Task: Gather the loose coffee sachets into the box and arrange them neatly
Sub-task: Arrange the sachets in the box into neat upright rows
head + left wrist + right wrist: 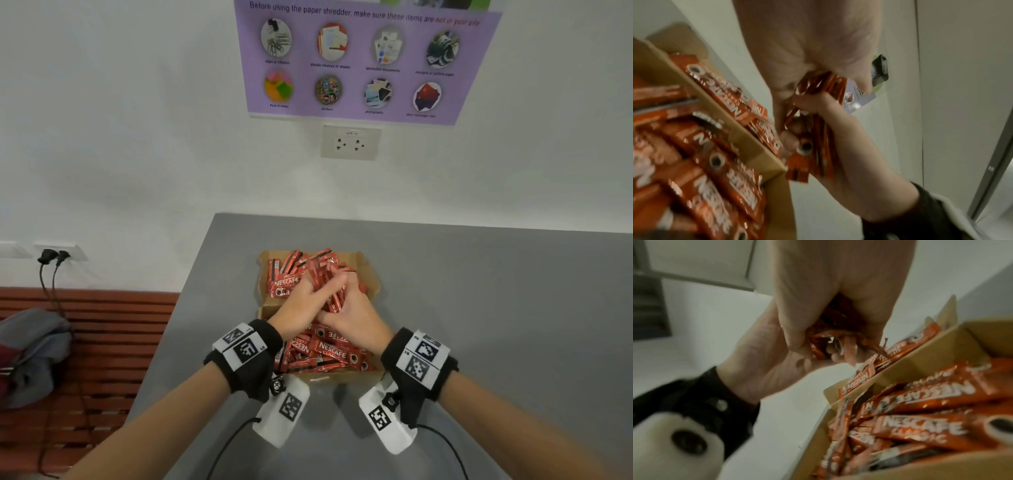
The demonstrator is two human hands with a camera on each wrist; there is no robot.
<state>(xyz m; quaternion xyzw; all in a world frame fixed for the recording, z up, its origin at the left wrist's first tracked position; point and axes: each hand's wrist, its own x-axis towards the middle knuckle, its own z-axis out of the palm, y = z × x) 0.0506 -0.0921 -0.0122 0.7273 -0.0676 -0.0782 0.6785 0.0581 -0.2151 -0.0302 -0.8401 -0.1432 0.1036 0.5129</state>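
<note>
Head view, with both wrist views. The left hand (pixel 301 301) and the right hand (pixel 356 317) meet above the middle of the cardboard box (pixel 371 274), fingers curled round one shared bundle of red Nescafé sachets (pixel 329 291) held upright between them; the left wrist view shows the bundle (pixel 818 126) gripped edge-on, the right wrist view its lower ends (pixel 836 344) protruding from the closed fingers. The box stands on the grey bench (pixel 496 308), against the wall side. Its near compartment holds sachets (pixel 329 353) lying flat but crossed at varied angles; its far compartment holds more sachets (pixel 287 274), also unaligned. No sachet is visible loose on the bench. Judged step: gathering appears complete, and arranging is under way, the bundle being squared up in the hands. The next move calls for lowering the bundle into a compartment with all sticks parallel, then aligning the crossed ones beneath.
</note>
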